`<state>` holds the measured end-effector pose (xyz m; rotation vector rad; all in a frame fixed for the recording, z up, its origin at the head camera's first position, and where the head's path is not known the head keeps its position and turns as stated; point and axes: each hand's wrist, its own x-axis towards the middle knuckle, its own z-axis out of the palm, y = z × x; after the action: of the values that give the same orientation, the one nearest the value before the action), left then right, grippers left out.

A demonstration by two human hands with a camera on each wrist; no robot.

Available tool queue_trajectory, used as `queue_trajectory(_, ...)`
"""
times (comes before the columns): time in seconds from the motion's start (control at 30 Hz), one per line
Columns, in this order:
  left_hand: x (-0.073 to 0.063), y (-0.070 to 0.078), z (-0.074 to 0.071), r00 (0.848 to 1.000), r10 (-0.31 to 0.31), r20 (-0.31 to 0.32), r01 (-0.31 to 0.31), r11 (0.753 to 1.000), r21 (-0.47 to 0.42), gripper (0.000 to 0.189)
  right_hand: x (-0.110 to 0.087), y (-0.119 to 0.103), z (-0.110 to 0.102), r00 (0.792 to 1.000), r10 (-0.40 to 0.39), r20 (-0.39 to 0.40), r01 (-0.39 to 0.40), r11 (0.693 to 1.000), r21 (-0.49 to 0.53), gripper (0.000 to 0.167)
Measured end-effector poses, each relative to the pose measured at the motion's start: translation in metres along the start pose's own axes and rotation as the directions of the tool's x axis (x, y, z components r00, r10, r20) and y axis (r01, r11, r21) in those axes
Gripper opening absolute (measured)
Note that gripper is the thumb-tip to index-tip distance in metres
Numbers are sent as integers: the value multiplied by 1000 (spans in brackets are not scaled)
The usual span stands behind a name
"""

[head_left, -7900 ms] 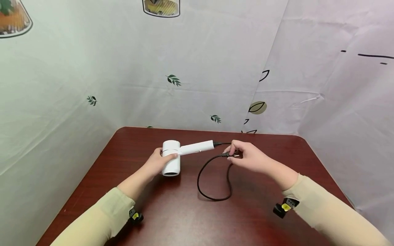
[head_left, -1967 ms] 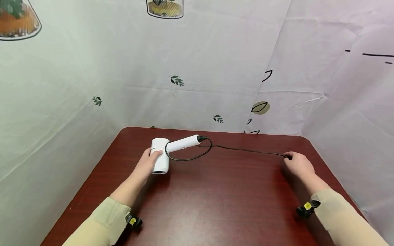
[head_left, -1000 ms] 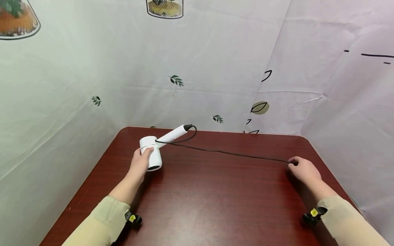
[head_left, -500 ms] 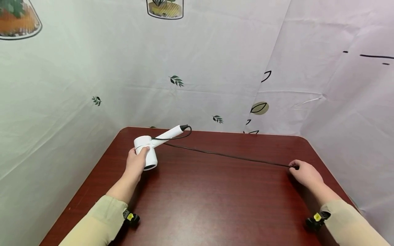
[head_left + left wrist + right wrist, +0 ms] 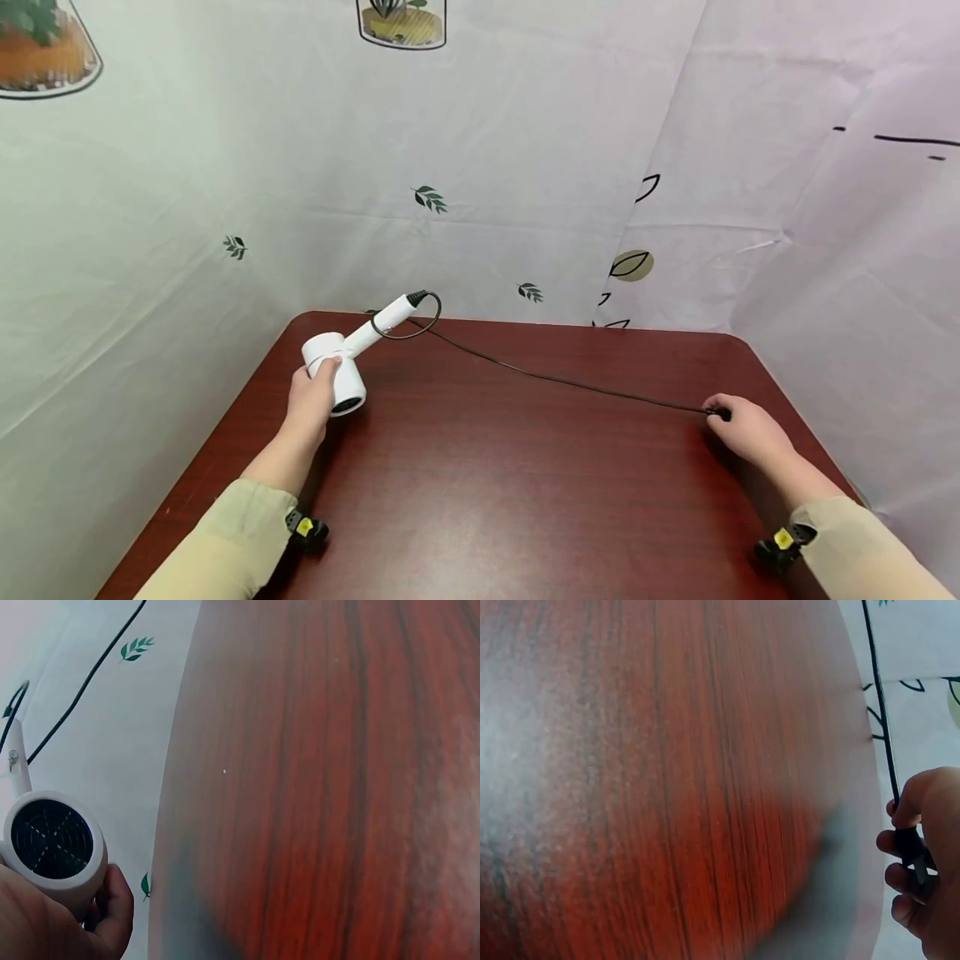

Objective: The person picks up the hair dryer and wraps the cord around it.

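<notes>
Dryer [image 5: 347,372], gripped by the left hand [image 5: 308,400], points its handle [image 5: 383,323] to 2 o'clock, barrel [image 5: 348,392] axis 11-to-5, while the right hand [image 5: 750,432] pinches the plug [image 5: 910,844].

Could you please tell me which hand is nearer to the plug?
Right: the right hand holds the plug; the left hand is far off to its left, gripping the white hair dryer.

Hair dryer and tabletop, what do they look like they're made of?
Hair dryer: probably hard plastic, satin white, judging by its smooth, even surface. Tabletop: wood or wood-look laminate, glossy reddish brown, with dark grain streaks and soft glare.
</notes>
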<state>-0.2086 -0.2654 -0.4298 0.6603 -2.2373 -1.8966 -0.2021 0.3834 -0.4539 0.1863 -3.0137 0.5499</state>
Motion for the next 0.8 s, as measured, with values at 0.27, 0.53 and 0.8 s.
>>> queue_trajectory(0.27, -2, 2, 4, 988, 7, 152, -20, 996, 82, 70, 1, -16, 3, 998, -64, -6, 64, 997, 30, 24)
queue_trajectory(0.53, -16, 8, 22, 940, -17, 339, 6, 999, 33, 56, 11, -40, 5, 993, -101, -55, 104, 993, 60, 28)
queue_trajectory(0.8, -26, 11, 30, 917, -39, 397, 43, 999, -1, 56, 15, -59, 4, 987, -106, -121, 121, 985, 120, 29)
